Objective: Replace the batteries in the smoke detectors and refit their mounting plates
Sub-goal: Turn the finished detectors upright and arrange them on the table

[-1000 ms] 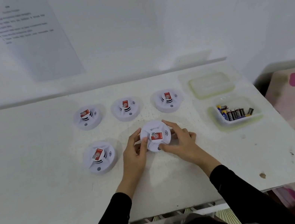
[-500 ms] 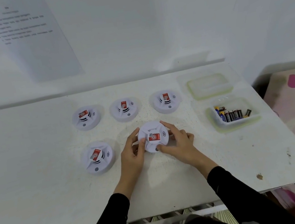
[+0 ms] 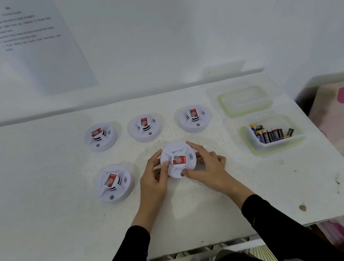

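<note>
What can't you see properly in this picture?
Head view.
Too blurred: words on the white printed sheet on the wall.
Hidden: underside of the round white smoke detector, facing down, gripped by the left hand and right hand.
Too small: labels on the batteries in the clear plastic tub.

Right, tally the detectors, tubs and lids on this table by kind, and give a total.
Smoke detectors: 5, counting the held detector between the left hand and right hand
Battery tub: 1
Lid: 1
Total: 7
</note>
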`<act>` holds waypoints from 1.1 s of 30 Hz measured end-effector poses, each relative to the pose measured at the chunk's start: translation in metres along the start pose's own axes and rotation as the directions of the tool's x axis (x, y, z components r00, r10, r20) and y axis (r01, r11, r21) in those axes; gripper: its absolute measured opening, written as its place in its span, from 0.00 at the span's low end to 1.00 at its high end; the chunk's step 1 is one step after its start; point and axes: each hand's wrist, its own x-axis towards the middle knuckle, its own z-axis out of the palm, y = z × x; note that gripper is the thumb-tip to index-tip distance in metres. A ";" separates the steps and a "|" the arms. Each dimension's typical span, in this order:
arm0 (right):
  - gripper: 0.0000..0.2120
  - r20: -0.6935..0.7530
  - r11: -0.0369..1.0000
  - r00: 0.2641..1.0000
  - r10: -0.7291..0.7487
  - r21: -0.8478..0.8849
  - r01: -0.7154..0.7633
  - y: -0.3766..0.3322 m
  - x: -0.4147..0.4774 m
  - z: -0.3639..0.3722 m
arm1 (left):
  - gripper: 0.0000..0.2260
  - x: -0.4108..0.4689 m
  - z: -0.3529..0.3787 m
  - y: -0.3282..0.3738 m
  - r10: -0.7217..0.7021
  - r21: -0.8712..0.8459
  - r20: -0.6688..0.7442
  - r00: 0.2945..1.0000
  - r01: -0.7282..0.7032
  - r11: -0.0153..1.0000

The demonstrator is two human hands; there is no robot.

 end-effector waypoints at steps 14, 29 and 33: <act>0.24 0.095 0.985 0.991 0.097 0.132 -0.109 -0.002 -0.002 -0.012 | 0.16 0.000 0.001 0.002 -0.014 0.002 -0.008 1.000 0.014 1.000; 0.23 0.096 0.984 0.990 0.106 0.136 -0.118 -0.001 -0.002 -0.011 | 0.15 -0.001 0.002 0.001 -0.022 -0.023 -0.014 1.000 0.022 0.999; 0.23 0.101 0.984 0.990 0.099 0.136 -0.112 0.000 -0.001 -0.011 | 0.15 -0.002 0.001 0.001 0.001 -0.012 -0.027 1.000 -0.001 1.000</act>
